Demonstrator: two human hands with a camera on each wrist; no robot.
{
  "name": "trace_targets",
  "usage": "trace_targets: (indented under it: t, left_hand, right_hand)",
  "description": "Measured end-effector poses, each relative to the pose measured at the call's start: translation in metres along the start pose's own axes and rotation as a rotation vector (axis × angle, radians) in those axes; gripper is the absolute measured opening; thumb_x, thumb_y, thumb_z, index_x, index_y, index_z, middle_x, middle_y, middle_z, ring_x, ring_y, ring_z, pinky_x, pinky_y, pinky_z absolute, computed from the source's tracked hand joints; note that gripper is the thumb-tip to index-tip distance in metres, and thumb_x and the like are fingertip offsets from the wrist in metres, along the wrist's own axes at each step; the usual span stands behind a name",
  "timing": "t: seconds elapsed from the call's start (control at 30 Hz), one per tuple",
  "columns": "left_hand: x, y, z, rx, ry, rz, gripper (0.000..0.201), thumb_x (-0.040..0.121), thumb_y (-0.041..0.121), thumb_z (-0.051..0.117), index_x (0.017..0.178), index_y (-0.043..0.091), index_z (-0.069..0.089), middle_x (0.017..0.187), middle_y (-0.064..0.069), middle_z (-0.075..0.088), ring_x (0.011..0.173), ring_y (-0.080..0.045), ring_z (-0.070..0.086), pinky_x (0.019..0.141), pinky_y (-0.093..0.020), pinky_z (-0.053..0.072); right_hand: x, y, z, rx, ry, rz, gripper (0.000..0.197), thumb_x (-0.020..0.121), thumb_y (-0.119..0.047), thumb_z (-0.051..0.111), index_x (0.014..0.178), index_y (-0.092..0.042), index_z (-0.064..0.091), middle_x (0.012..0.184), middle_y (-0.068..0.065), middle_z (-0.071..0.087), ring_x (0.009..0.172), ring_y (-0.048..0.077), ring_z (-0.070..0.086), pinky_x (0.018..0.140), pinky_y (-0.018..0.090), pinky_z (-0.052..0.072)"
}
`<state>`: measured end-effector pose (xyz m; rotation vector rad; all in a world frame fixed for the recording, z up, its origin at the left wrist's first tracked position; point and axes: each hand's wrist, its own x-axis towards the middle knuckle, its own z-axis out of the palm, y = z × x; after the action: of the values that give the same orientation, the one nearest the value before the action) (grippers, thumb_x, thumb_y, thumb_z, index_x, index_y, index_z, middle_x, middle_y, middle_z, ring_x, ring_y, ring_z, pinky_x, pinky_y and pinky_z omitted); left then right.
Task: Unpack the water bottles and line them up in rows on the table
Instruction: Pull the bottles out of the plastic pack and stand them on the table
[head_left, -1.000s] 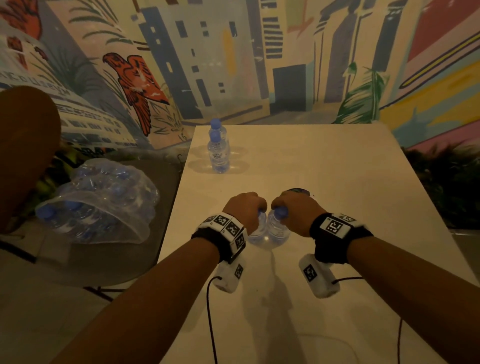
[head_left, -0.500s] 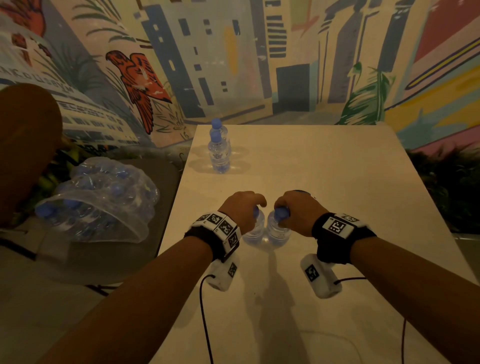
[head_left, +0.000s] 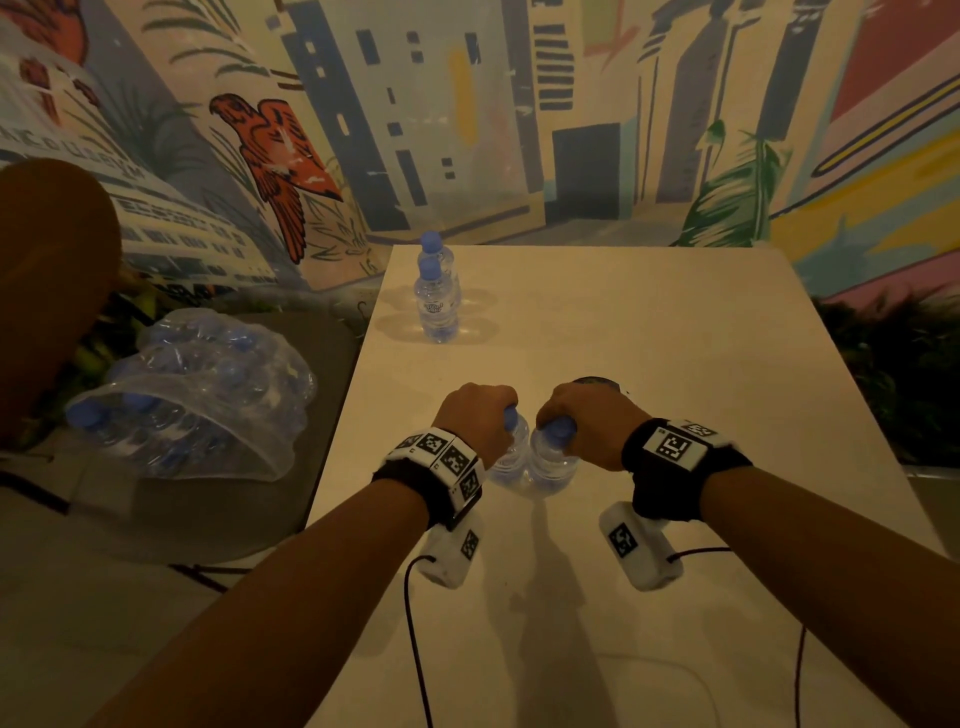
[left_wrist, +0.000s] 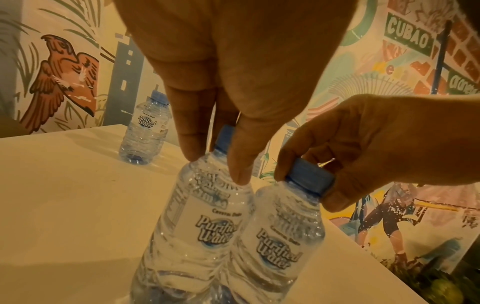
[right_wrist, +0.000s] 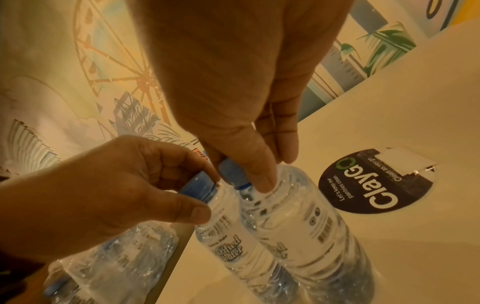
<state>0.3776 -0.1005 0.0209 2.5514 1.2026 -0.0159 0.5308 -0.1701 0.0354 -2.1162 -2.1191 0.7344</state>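
- Both hands grip bottle tops: left hand (head_left: 475, 415) pinches the cap of the left bottle (head_left: 509, 457), right hand (head_left: 587, 421) the cap of the right bottle (head_left: 553, 465).
- These bottles stand touching at the table's (head_left: 675, 338) centre.
- Two more bottles (head_left: 436, 296) stand in line at 11 o'clock.
- Torn plastic pack (head_left: 197, 400) of bottles lies off the table at 9 o'clock.

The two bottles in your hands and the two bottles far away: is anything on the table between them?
No. In the head view, only bare table lies between the held bottles and the far bottles.
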Motion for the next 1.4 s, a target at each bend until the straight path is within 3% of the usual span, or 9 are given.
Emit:
trace_targets:
  t: [0.13,0.2,0.3,0.47,0.8,1.0,1.13,1.27,1.4]
  left_hand:
    - [-0.001,-0.001,0.0,-0.029,0.003,-0.009,0.026,0.079,0.018,0.062,0.104,0.013,0.064,0.099,-0.012,0.07,0.095,-0.034,0.062,0.078,-0.036,0.049]
    - [-0.002,-0.001,0.0,-0.033,0.002,-0.015,0.027,0.079,0.021,0.063,0.104,0.014,0.064,0.099,-0.011,0.07,0.094,-0.034,0.062,0.079,-0.037,0.05]
    - [-0.002,-0.003,0.001,-0.033,0.005,-0.02,0.026,0.077,0.023,0.064,0.102,0.016,0.064,0.097,-0.01,0.071,0.092,-0.032,0.063,0.078,-0.036,0.051]
    - [-0.003,-0.003,0.002,-0.037,0.006,-0.028,0.024,0.077,0.021,0.063,0.1,0.016,0.063,0.095,-0.009,0.071,0.089,-0.032,0.064,0.075,-0.036,0.052]
    - [-0.002,-0.003,0.002,-0.047,-0.001,-0.033,0.026,0.076,0.021,0.065,0.101,0.016,0.064,0.096,-0.01,0.071,0.091,-0.032,0.063,0.076,-0.035,0.051]
    - [-0.004,-0.003,0.0,-0.05,-0.008,-0.031,0.026,0.077,0.02,0.064,0.102,0.014,0.063,0.096,-0.012,0.07,0.091,-0.033,0.063,0.076,-0.036,0.051]
    - [-0.011,-0.005,-0.003,-0.107,-0.027,-0.022,0.039,0.078,0.024,0.067,0.115,0.017,0.059,0.108,-0.01,0.068,0.101,-0.032,0.062,0.084,-0.037,0.051]
    - [-0.036,-0.036,-0.018,-0.254,0.048,-0.047,0.05,0.081,0.029,0.069,0.128,0.021,0.052,0.122,-0.003,0.064,0.108,-0.022,0.062,0.093,-0.032,0.048]
    - [-0.079,-0.109,-0.038,-0.288,0.027,-0.23,0.032,0.082,0.029,0.069,0.111,0.017,0.063,0.107,-0.002,0.068,0.093,-0.02,0.065,0.082,-0.027,0.051]
  right_hand:
    - [-0.002,0.001,0.0,0.022,-0.007,0.023,0.038,0.08,-0.01,0.063,0.117,-0.019,0.063,0.119,0.004,0.062,0.111,0.025,0.058,0.095,0.033,0.045]
    - [-0.003,0.0,0.002,0.032,0.026,0.069,0.042,0.075,-0.02,0.071,0.116,-0.016,0.061,0.11,0.005,0.061,0.105,0.025,0.058,0.087,0.031,0.045]
    - [-0.001,-0.004,0.005,0.01,0.057,0.098,0.029,0.075,-0.025,0.071,0.1,-0.011,0.063,0.091,0.004,0.052,0.096,0.029,0.059,0.072,0.027,0.035]
    - [-0.002,-0.005,0.004,-0.011,0.059,0.061,0.027,0.081,-0.018,0.064,0.107,-0.011,0.064,0.11,0.01,0.06,0.102,0.028,0.058,0.076,0.027,0.037]
    - [-0.004,-0.009,0.002,-0.034,0.058,0.073,0.027,0.085,-0.017,0.06,0.111,-0.011,0.063,0.113,0.011,0.06,0.105,0.028,0.058,0.084,0.03,0.044]
    - [-0.002,-0.009,0.003,-0.018,0.06,0.091,0.026,0.083,-0.016,0.06,0.109,-0.011,0.065,0.111,0.011,0.062,0.104,0.029,0.059,0.08,0.028,0.043]
    - [-0.011,-0.01,0.002,-0.025,0.1,0.088,0.043,0.077,-0.02,0.069,0.118,-0.014,0.059,0.116,0.007,0.056,0.107,0.027,0.057,0.088,0.034,0.047]
    - [-0.031,-0.032,0.0,0.008,0.256,-0.037,0.04,0.078,-0.022,0.071,0.115,-0.012,0.061,0.109,0.006,0.058,0.1,0.026,0.057,0.081,0.03,0.043]
    - [-0.043,-0.074,0.008,0.066,0.057,-0.168,0.038,0.082,-0.035,0.068,0.116,-0.021,0.059,0.101,-0.013,0.049,0.084,0.004,0.043,0.072,0.012,0.029]
